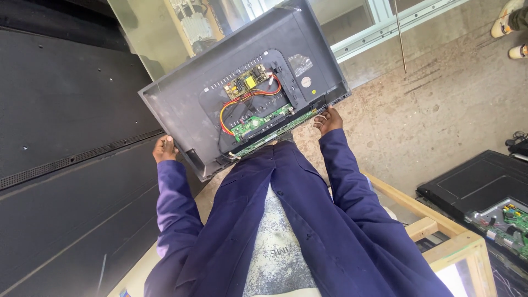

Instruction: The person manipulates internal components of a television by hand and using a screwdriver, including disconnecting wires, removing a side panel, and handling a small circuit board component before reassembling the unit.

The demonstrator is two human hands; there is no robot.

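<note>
I hold a grey flat-screen television [181,104] with its back facing me, tilted above the concrete floor. Its open back shows a yellow circuit board [246,82], a green circuit board [258,122] and red and orange wires [234,104] between them. My left hand [164,149] grips the set's near left corner. My right hand [328,120] grips its near right edge. Both arms are in dark blue sleeves.
Large black panels [66,137] lie at the left. A wooden frame [440,228] stands at the lower right, and beside it lies another black television [484,187] with exposed boards. Another person's feet [509,27] show at top right. A window rail [385,27] runs behind.
</note>
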